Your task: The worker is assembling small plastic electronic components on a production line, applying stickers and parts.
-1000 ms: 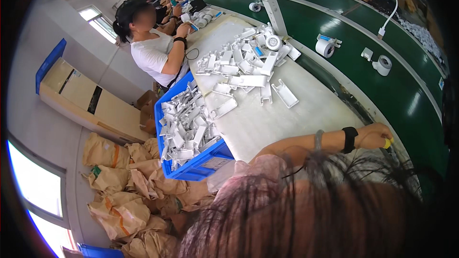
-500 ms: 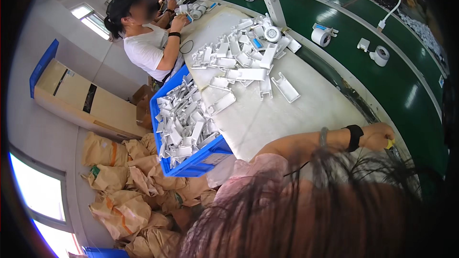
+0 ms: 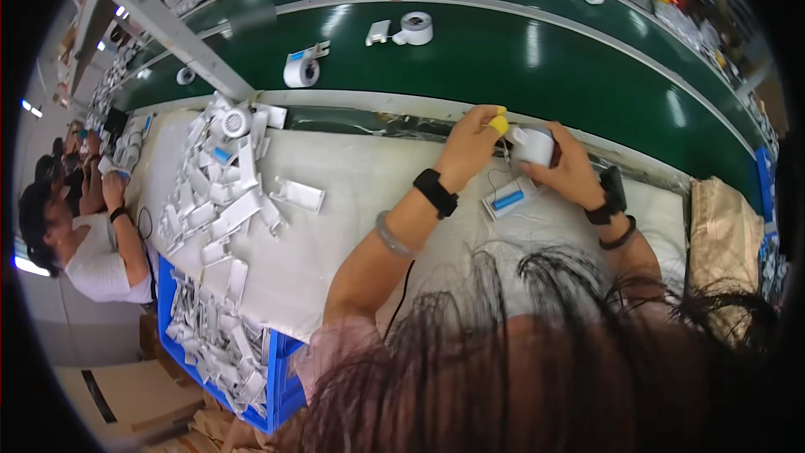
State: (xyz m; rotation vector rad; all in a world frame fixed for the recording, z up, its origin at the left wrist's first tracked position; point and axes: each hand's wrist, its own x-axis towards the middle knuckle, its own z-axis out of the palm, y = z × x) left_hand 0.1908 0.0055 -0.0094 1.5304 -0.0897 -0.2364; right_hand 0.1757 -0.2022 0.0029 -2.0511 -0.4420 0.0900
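My right hand (image 3: 574,169) grips a white, round fan head (image 3: 532,146) with a short neck pointing left. My left hand (image 3: 471,144), with yellow covers on its fingertips, pinches close beside that neck; what lies between the fingers is too small to make out. A thin wire hangs from there toward a white plastic housing (image 3: 495,208) lying on the table below the hands. In that housing sits a blue battery cell (image 3: 508,200).
White housings (image 3: 220,189) lie heaped on the white table (image 3: 352,176) at left. Below them stands a blue crate (image 3: 288,386) of similar parts. Fan units (image 3: 302,71) rest on the green conveyor (image 3: 478,42) beyond. A co-worker (image 3: 101,264) works at far left; a brown sack (image 3: 725,239) is at right.
The view has swung to the right. My right hand, the fan head and the housing with the blue cell now show; earlier only my left hand and arm were visible.
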